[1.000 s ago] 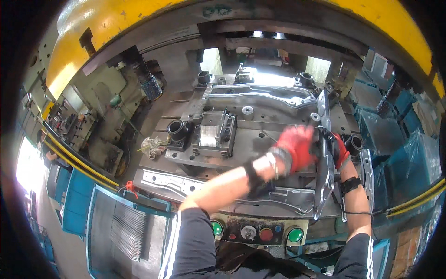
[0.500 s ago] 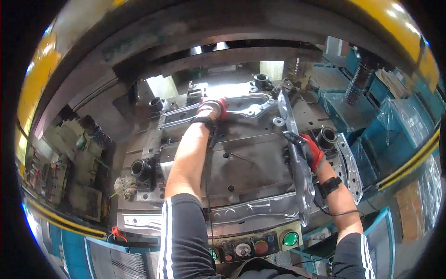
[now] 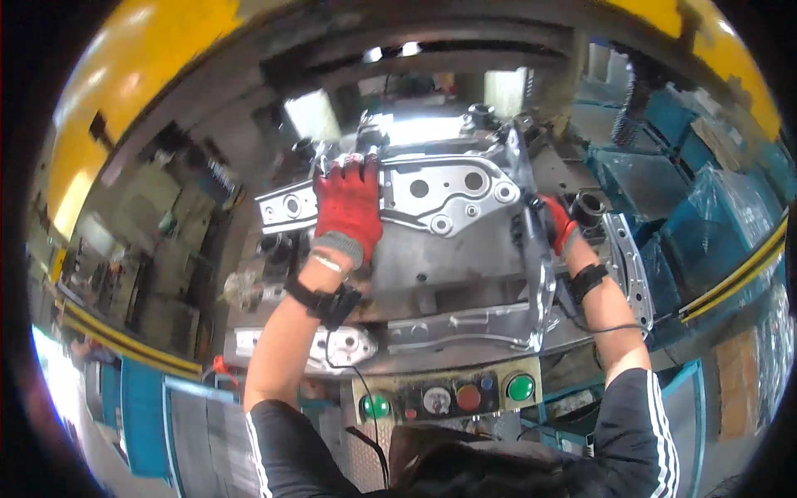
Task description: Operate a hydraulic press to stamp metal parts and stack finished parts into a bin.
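Over the die, my left hand [image 3: 347, 203] in a red glove is closed on a stamped metal bracket [image 3: 452, 192], its fingers hooked over the bracket's far edge. The bracket is silvery, with round holes, and its face is turned up toward me. To the right, my red-and-dark-gloved right hand [image 3: 559, 226] is closed around a long, narrow sheet-metal part [image 3: 541, 286], which stands on edge across the right side of the die. The right fingertips are partly hidden behind that part.
Below lies the flat steel die [image 3: 448, 266] with dark round posts [image 3: 588, 209] at its corners. More stamped parts [image 3: 465, 325] lie along its near edge and another [image 3: 628, 270] at the right. A control box [image 3: 448, 398] with green buttons stands nearest me.
My left hand has taken the bracket up off the far part of the die and brought it nearer, tilting it. My right hand still holds the long part, which has shifted slightly.
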Action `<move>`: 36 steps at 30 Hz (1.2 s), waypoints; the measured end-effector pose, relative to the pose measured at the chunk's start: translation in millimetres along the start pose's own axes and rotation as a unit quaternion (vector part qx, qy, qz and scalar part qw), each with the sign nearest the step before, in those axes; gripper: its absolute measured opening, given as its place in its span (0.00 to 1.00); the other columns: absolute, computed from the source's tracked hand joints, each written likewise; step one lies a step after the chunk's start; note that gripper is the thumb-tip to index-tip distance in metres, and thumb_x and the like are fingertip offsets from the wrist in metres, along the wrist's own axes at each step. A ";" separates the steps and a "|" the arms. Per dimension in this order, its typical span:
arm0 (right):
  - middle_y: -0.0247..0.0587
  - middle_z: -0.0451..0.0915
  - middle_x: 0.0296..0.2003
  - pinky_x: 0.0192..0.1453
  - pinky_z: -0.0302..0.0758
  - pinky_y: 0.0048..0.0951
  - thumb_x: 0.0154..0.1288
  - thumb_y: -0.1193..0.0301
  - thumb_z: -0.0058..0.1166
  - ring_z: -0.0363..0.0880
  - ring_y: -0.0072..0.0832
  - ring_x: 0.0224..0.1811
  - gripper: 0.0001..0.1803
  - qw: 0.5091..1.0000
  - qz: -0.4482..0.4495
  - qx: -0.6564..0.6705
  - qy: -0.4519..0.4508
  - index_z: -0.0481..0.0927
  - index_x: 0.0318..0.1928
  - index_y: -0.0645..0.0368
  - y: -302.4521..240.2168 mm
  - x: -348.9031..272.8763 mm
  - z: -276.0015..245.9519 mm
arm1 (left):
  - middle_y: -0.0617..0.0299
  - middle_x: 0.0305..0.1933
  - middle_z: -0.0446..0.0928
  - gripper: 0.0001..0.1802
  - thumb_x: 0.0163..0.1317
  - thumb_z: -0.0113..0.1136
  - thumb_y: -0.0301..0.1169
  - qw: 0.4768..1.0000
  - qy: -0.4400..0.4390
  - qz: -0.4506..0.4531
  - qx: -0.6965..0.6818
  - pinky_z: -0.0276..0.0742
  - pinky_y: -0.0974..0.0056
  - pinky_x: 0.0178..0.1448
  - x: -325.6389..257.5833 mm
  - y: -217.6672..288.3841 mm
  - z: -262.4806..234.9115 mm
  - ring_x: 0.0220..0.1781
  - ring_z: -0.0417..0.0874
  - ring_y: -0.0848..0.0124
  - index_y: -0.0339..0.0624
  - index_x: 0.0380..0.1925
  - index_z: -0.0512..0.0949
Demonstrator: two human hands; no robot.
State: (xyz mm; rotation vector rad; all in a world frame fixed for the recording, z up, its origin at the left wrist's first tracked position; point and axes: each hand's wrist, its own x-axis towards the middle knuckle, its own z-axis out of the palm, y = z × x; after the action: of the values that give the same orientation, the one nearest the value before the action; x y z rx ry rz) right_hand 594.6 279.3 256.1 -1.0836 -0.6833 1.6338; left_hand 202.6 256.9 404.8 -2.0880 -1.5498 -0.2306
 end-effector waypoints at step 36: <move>0.57 0.76 0.51 0.58 0.71 0.46 0.59 0.53 0.63 0.74 0.51 0.54 0.33 0.445 -0.405 -0.799 -0.008 0.72 0.61 0.54 -61.7 18.1 220.0 | 0.52 0.77 0.51 0.48 0.46 0.60 0.32 0.978 -0.128 -0.162 0.019 0.32 0.36 0.78 -322.5 -144.4 219.0 0.79 0.42 0.42 0.44 0.72 0.55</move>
State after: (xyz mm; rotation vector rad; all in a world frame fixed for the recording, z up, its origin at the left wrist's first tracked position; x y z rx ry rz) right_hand 422.4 332.2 397.9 -1.4047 -2.4674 -0.3661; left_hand -74.8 126.0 124.1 -1.8848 -2.0317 -0.0448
